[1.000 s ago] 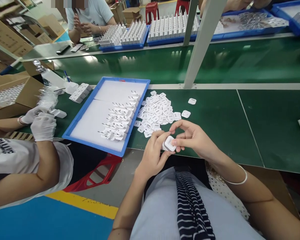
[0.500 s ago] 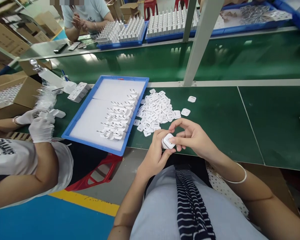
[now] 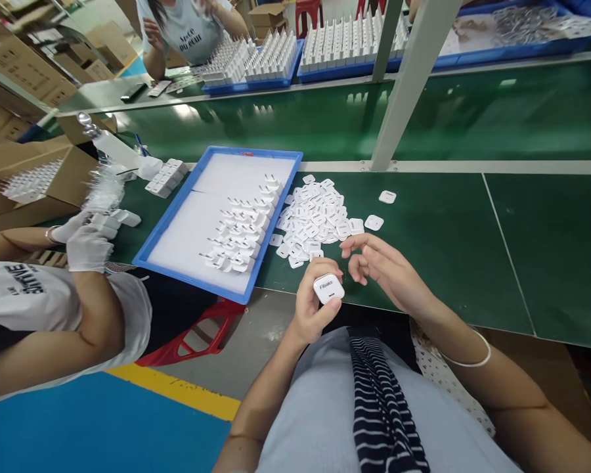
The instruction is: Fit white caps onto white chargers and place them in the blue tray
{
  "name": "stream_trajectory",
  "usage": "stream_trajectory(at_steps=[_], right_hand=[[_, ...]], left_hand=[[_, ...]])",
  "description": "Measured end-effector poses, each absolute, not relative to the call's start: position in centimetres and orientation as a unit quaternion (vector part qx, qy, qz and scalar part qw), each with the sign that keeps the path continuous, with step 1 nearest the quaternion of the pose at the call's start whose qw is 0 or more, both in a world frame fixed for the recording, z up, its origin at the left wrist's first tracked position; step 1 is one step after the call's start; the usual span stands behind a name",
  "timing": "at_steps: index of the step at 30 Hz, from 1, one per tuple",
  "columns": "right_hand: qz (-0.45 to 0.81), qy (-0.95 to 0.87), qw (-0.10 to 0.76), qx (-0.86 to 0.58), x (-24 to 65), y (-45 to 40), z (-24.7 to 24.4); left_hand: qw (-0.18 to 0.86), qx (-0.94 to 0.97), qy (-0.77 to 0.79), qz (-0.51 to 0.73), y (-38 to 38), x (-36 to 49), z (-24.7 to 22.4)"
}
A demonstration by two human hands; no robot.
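My left hand (image 3: 312,299) is closed around a white plug charger (image 3: 329,289), its square face with dark lettering and a small slot turned up toward me. Just to the right, my right hand (image 3: 381,266) is apart from the charger, fingers loosely spread with nothing between them. Beyond both hands lies a heap of flat white square cover plates (image 3: 315,217) on the green table. Left of the heap, rows of white plug chargers (image 3: 243,230) with pins upward stand in a blue-rimmed tray (image 3: 172,279).
A co-worker's gloved hands (image 3: 86,246) handle white pieces at the left, beside an open carton (image 3: 54,187). A slanting metal post (image 3: 408,85) rises at the table's far edge. Across the green belt (image 3: 276,121), another person sits near trays of plugs (image 3: 256,62).
My right hand has let go of the charger and moved slightly right. The charger's lettered face now shows in my left hand. The whole view has shifted a little.
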State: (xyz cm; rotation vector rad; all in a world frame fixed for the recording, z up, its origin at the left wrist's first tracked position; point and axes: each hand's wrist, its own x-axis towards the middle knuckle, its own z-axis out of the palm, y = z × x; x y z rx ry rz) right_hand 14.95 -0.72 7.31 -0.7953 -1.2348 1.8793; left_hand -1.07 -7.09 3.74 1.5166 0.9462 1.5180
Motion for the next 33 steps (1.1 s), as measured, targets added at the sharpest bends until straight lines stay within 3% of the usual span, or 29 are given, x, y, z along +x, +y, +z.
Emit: stream_trajectory(at_steps=[10,18,24,26,29,33], right_hand=[[0.694,-0.485,0.321,-0.425,17.5,-0.1,3.6],[0.688,-0.430,0.382,-0.442,19.1,0.4,1.7],[0.660,-0.314,0.530,-0.430,20.3,0.9,1.4],[0.655,-0.297,0.552,-0.421,20.6,1.0,1.2],[0.658,-0.289,0.560,-0.412,20.8,1.2,0.9],[0.659,-0.294,0.551,-0.419,20.8,1.3,0.8]], left_hand=[[0.407,0.533,0.477,0.568,-7.8,-2.2,3.5],[0.362,0.556,0.560,0.496,-5.2,-8.9,8.9],[0.186,0.602,0.682,0.370,5.7,-18.0,13.8],[0.141,0.619,0.736,0.235,8.7,-19.5,14.1],[0.163,0.620,0.762,0.091,11.8,-20.1,13.4],[0.246,0.616,0.748,0.018,13.8,-19.7,12.3]])
